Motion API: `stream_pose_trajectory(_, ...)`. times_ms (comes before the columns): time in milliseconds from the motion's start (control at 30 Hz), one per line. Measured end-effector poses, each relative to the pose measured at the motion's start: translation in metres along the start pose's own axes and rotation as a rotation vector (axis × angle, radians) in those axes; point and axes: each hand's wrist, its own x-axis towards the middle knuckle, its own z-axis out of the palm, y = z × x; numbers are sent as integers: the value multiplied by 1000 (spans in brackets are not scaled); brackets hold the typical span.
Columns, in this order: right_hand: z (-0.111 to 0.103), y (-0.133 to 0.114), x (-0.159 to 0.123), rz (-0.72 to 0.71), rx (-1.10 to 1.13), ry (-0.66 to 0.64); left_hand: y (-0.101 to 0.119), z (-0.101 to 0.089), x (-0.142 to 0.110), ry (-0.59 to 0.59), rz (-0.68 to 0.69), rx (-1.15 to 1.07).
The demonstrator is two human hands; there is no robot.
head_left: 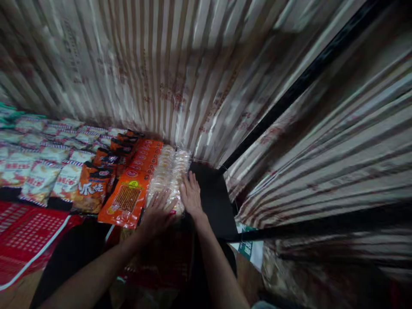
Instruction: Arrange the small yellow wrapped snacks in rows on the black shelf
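Two rows of clear packets of pale round biscuits (167,169) lie on a black shelf (214,197). My left hand (156,213) rests flat on the near end of the left row, fingers spread. My right hand (191,195) lies flat on the right row's right side, fingers extended along the packets. Neither hand grips anything. To the left of the biscuits runs a row of orange snack packets (130,193) showing brown sticks.
Further left lie dark orange packets (93,186) and several rows of white and red snack bags (38,171). A red patterned cloth (25,240) hangs at the lower left. A striped corrugated wall (180,64) stands behind, a black bar (309,77) crossing it diagonally.
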Motion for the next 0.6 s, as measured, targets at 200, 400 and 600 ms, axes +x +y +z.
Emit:
stream_pose_trajectory(200, 25, -3, -36, 15, 41, 34, 1, -3, 0, 1, 2, 3)
stream_pose_trajectory(400, 24, -6, -40, 73, 116, 110, -2, 0, -1, 43, 46, 44)
stream_pose_trajectory(600, 30, -10, -85, 99, 85, 175, -4, -1, -4, 89, 76, 54)
